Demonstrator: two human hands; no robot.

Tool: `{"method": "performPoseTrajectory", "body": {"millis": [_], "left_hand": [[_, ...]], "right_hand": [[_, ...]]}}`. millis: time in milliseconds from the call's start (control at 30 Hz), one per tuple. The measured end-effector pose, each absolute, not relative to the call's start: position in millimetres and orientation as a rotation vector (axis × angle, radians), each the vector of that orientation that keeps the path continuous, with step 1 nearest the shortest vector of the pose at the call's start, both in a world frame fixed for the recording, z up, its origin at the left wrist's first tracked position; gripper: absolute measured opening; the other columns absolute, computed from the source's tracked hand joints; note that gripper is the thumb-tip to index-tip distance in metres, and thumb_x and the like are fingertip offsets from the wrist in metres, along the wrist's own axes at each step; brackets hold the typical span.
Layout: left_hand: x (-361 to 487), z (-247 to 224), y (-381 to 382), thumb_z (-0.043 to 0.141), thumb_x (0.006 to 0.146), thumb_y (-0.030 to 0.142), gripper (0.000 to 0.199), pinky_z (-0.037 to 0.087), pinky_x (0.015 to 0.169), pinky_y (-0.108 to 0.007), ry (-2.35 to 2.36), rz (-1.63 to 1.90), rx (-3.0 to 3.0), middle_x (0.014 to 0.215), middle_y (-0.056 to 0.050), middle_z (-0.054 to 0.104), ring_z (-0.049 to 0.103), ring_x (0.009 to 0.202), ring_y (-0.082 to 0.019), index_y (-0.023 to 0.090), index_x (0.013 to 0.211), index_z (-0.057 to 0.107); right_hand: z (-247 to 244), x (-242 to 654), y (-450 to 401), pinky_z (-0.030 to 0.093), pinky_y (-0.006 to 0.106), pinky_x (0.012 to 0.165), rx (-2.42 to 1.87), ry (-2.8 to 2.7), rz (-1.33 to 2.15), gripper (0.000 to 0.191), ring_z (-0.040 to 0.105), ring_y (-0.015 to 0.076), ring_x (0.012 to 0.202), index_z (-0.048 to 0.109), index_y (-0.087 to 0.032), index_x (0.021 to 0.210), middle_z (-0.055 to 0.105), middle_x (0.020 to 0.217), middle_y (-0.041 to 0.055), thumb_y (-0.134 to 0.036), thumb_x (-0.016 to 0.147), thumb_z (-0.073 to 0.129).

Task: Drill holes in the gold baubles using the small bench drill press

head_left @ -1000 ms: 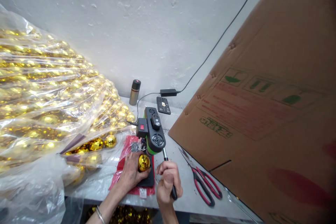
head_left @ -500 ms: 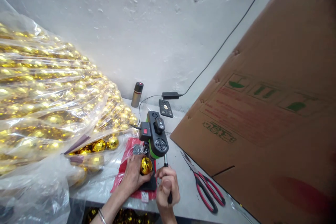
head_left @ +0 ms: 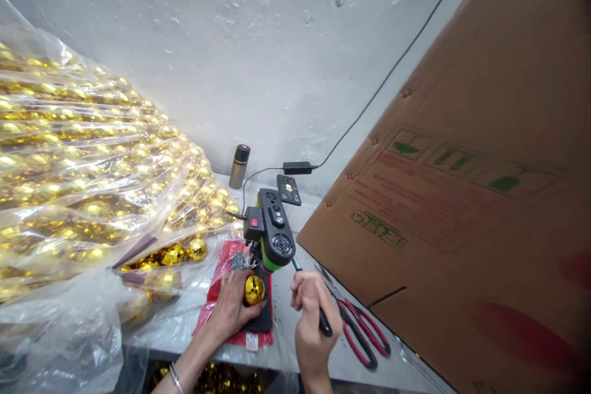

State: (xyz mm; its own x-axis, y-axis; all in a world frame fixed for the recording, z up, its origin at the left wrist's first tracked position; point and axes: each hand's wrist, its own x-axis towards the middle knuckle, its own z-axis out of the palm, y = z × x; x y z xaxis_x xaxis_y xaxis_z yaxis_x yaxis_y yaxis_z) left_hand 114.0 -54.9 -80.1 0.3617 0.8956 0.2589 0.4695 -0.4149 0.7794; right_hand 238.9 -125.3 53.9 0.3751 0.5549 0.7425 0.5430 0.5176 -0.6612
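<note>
A gold faceted ball is held between the thumb and fingers of my left hand, on the black base of a small machine. This black and green machine has a red switch and stands over a red plastic sheet. My right hand is closed around the black handle of a lever at the machine's right side. The spot under the machine's head is partly hidden.
Clear plastic bags of gold balls fill the left. Red-handled scissors lie beside a large cardboard box. A bottle, a phone and a power adapter are behind the machine.
My right hand has swung the lever outward to the right. The part at the machine's top sits lower. My left hand still holds the gold ball in nearly the same place.
</note>
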Motion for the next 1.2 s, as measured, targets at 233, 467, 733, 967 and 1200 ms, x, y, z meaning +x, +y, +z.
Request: {"method": "performPoseTrajectory", "body": {"millis": [233,467,733,967,1200], "left_hand": [[71,-97,-100,0.089,0.075,0.048,0.072,0.057,0.103,-0.057,1.095,0.94,2.173,0.136,-0.018,0.072,0.069,0.123,-0.042,0.025,0.138,0.064],[33,-39,-36,0.046,0.103,0.03,0.035,0.056,0.103,-0.054,1.803,0.933,2.289,0.125,-0.022,0.076,0.071,0.117,-0.038,0.016,0.125,0.068],[41,-4,29,0.042,0.105,0.031,0.039,0.058,0.091,-0.051,1.969,0.332,2.207,0.108,-0.029,0.076,0.076,0.105,-0.042,0.005,0.116,0.068],[38,-23,18,0.056,0.09,0.017,0.037,0.058,0.096,-0.045,1.751,0.427,2.251,0.125,-0.021,0.072,0.072,0.116,-0.035,0.013,0.126,0.064],[31,-18,4,0.063,0.085,0.07,0.063,0.06,0.087,-0.043,1.517,1.258,1.381,0.116,-0.011,0.073,0.072,0.101,-0.03,0.019,0.122,0.062]], "right_hand": [[56,234,-128,0.038,0.024,0.05,-1.079,-1.246,0.039,0.032,0.048,0.0104,0.055,0.056,-0.021,0.077,0.052,0.069,-0.0028,-0.021,0.108,0.048],[39,232,-125,0.037,0.024,0.05,-1.045,-1.211,0.057,0.031,0.048,0.0101,0.053,0.057,-0.021,0.078,0.052,0.07,-0.0025,-0.021,0.108,0.048],[35,229,-126,0.039,0.024,0.051,-1.034,-1.225,0.037,0.032,0.05,0.0103,0.056,0.054,-0.021,0.078,0.053,0.073,-0.0016,-0.019,0.108,0.045],[36,230,-127,0.041,0.023,0.052,-1.031,-1.254,0.031,0.031,0.05,0.0104,0.056,0.054,-0.021,0.079,0.054,0.073,-0.0016,-0.018,0.108,0.046],[38,230,-126,0.042,0.023,0.053,-1.032,-1.268,0.03,0.032,0.051,0.0103,0.058,0.054,-0.022,0.078,0.054,0.074,-0.0017,-0.017,0.108,0.045]]}}
